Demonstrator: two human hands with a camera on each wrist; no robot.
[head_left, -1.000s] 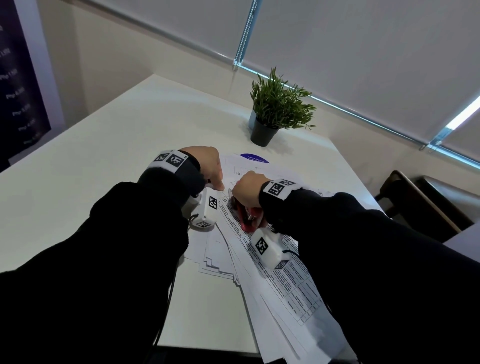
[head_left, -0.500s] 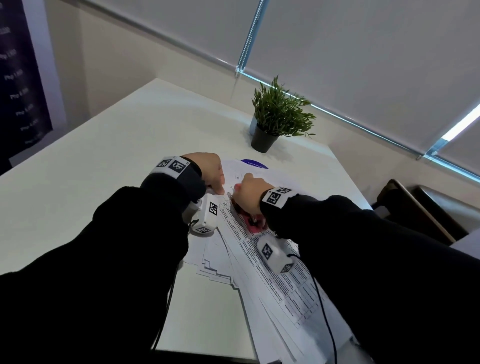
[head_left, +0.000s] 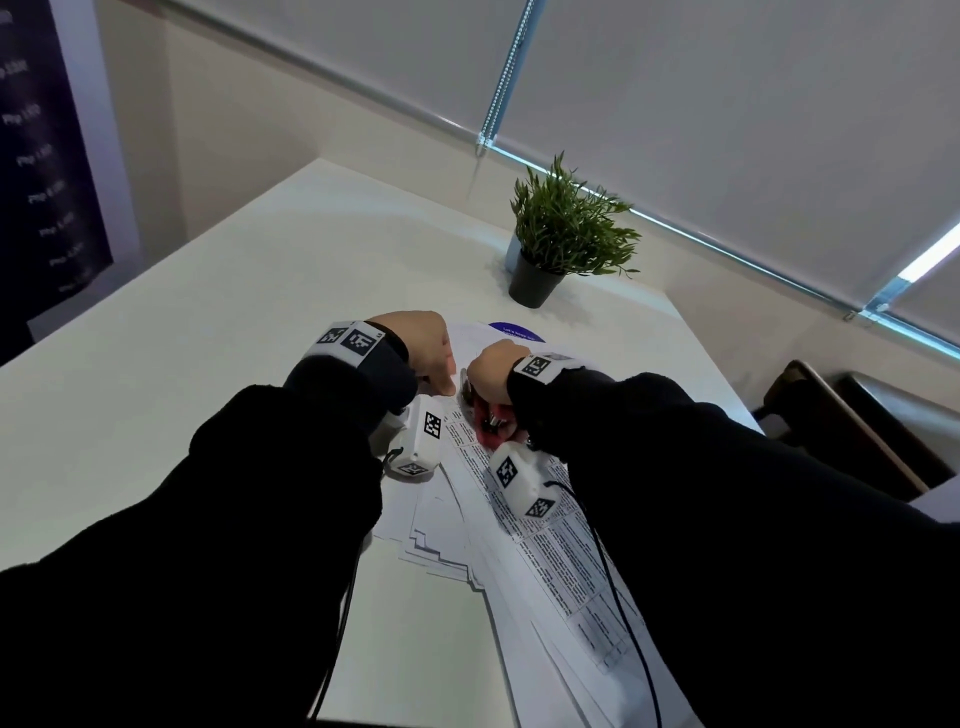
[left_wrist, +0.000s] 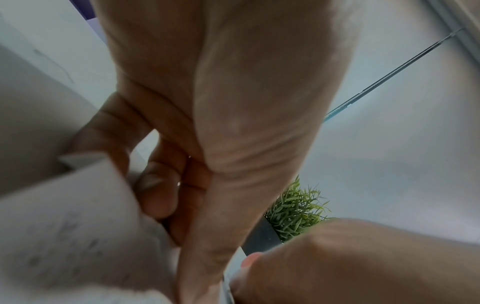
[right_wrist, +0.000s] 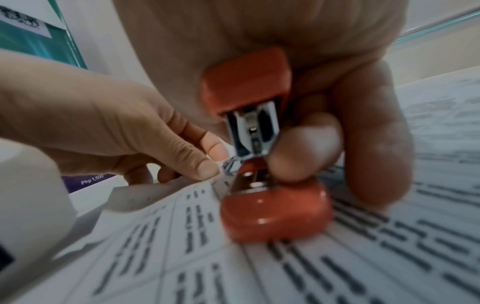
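Stapler (right_wrist: 253, 131): red, with a bright metal magazine; gripped in right hand (head_left: 489, 370), palm over the top arm, fingers (right_wrist: 306, 148) curled round its side; mouth parted, top arm lifted off the red base; base low on printed sheet (right_wrist: 259, 267), too blurred to tell whether resting or just above; at the far end of paper stack (head_left: 550, 561), nearer the right edge of table (head_left: 208, 364) than the left, short of the far right corner.

Corner of the sheet raised into the parted mouth, between magazine and base; pinched there by left hand (head_left: 425, 338), thumb and forefinger tips closed on the paper just beside the metal nose, other fingers curled beneath the lifted edge; both hands just beside each other.

Paper stack fanned loosely from the near edge of the table toward the far right corner, print face up; white wrist cameras (head_left: 422, 441) with black-and-white markers just above the sheets.

Beyond the hands: purple disc (head_left: 515, 328) flat on the table, partly under the papers; potted plant (head_left: 563, 234) upright near the far right edge; roller blinds (head_left: 727, 114) drawn down behind; dark poster (head_left: 36, 166) with pale price lines beyond the left edge; chair (head_left: 857, 426) off the right edge.
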